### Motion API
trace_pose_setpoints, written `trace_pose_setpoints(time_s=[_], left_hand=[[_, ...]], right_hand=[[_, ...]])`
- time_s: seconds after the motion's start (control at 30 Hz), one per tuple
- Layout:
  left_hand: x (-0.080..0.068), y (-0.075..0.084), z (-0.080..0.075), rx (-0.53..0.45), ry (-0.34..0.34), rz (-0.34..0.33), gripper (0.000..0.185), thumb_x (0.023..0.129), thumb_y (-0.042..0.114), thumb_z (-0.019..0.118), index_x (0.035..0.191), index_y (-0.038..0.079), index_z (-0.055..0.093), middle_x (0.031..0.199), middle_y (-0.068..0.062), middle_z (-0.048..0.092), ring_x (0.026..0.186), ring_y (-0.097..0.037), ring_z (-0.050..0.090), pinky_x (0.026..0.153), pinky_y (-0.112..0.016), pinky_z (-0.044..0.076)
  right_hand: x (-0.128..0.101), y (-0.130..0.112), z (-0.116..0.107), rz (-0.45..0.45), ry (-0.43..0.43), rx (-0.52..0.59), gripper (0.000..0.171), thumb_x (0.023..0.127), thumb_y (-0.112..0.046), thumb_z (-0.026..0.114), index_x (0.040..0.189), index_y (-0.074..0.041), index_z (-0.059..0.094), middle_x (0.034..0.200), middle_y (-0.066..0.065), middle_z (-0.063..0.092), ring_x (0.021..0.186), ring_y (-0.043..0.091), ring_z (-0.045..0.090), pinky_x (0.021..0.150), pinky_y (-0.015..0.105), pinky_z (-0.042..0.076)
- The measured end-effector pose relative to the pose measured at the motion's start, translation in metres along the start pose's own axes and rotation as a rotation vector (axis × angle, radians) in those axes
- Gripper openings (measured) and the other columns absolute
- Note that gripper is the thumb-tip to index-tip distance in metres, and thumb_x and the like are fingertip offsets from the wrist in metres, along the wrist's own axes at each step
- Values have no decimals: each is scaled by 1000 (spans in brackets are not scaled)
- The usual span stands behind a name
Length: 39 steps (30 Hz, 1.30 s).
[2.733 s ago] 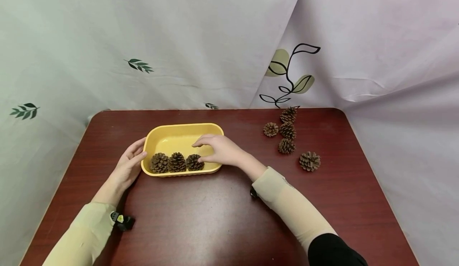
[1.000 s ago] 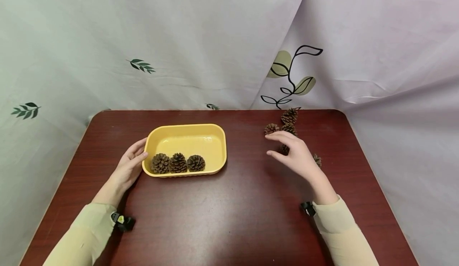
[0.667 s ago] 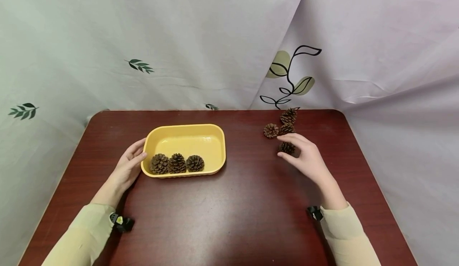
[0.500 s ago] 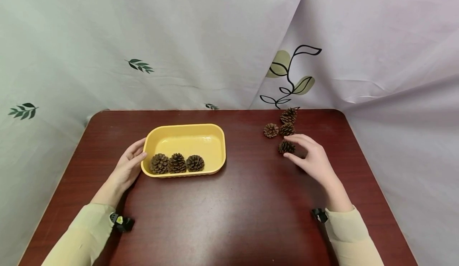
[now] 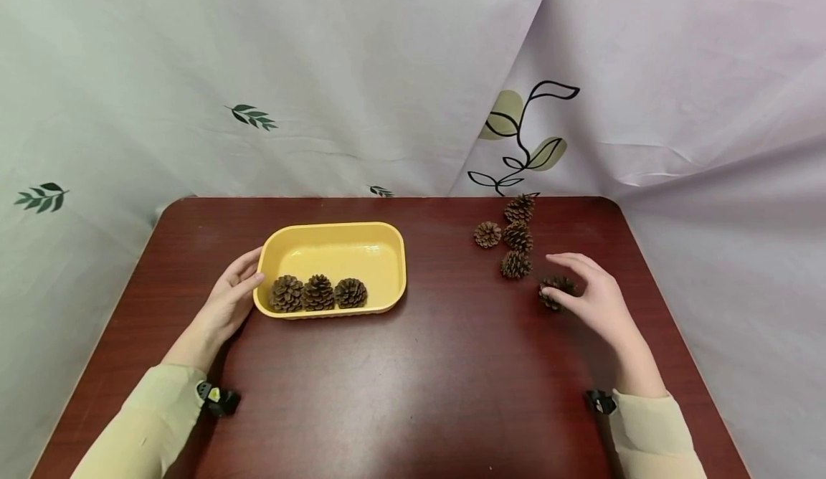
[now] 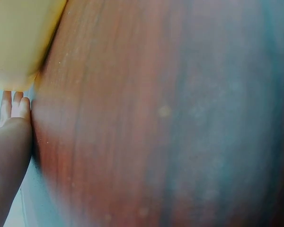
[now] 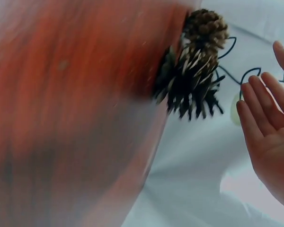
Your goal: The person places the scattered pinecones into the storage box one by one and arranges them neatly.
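Right-hand grip: the right hand stands spread around the nearest pine cone on the tabletop, fingers arched over it and thumb at its near side; whether they already touch it cannot be told from the head view, and the right wrist view shows the fingers straight and clear of a cone, so no pinch is confirmed. That cone lies on the right half of the tabletop, apart from and nearer the person than the four loose cones, which sit close together towards the far edge. Left-hand grip: the left hand rests with relaxed fingers against the left end of the yellow tray, steadying it. Three pine cones stand in a row along the tray's near wall; the far part of the tray is bare. Assessment: the step in hand appears to be the pick-up of a fourth cone, with five cones outside the tray. The next move would call for closing fingers and thumb on the cone's scales, lifting straight up, and carrying it leftwards to the tray without disturbing the neighbouring cone.
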<state>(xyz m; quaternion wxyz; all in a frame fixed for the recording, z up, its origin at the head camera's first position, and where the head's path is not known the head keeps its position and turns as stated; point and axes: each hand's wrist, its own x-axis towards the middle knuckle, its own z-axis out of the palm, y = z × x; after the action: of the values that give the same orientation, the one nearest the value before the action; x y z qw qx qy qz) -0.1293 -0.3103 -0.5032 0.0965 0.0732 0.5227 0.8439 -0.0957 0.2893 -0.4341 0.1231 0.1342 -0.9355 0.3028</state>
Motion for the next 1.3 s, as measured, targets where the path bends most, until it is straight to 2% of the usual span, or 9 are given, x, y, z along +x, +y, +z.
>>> trace_pose_setpoints(time_s=[0.1,0.3,0.43,0.63,0.8,0.93,1.1,1.3], left_hand=[[0,1,0,4,0,-3,47,97,-11,34,141,3,36,132,-1,55,116,-10,56,90,-21,49],[1,1,0,9,3,-8,47,97,-11,34,142,4,35,131,0,55,115,-9,56,89,-21,49],[1,1,0,5,1,-9,48,97,-12,33,142,4,34,131,1,55,116,-9,56,90,-21,49],[2,0,-1,-3,-1,-7,48,97,-12,32,142,4,34,131,1,55,116,-9,56,90,-21,49],[1,1,0,1,2,-9,48,97,-12,33,141,5,36,131,1,55,115,-9,56,89,-21,50],[1,0,-1,-2,1,-8,48,97,-12,32,142,5,35,131,1,55,115,-8,56,89,-21,49],[1,0,-1,2,2,-7,49,97,-12,32,143,4,34,132,1,55,116,-8,56,89,-21,49],[0,0,-1,2,3,-8,48,97,-12,32,142,4,34,132,0,55,116,-9,56,89,-21,49]], right_hand=[[-5,8,-1,20,-28,-25,56,71,-20,83,122,-25,61,121,-6,60,113,10,51,92,11,34],[-12,22,-3,66,-82,-53,58,71,-20,84,124,-17,61,122,-1,60,116,20,52,92,35,39],[-15,28,-3,88,-115,-56,62,69,-19,85,125,-12,59,123,4,59,117,25,52,92,42,39],[-16,33,-3,114,-162,-56,64,70,-21,84,128,-12,57,126,8,57,119,31,49,92,50,39],[-17,36,-3,116,-199,-60,66,72,-26,83,130,-11,55,128,14,54,119,36,48,92,55,38],[-18,38,-2,125,-227,-62,68,72,-23,83,132,-9,53,128,16,54,119,38,47,92,56,38],[-18,40,0,116,-227,-74,65,73,-18,82,131,-8,54,127,16,55,118,38,48,92,56,39],[-18,40,1,114,-221,-85,62,74,-22,81,129,-8,55,125,16,57,117,37,50,91,55,39]])
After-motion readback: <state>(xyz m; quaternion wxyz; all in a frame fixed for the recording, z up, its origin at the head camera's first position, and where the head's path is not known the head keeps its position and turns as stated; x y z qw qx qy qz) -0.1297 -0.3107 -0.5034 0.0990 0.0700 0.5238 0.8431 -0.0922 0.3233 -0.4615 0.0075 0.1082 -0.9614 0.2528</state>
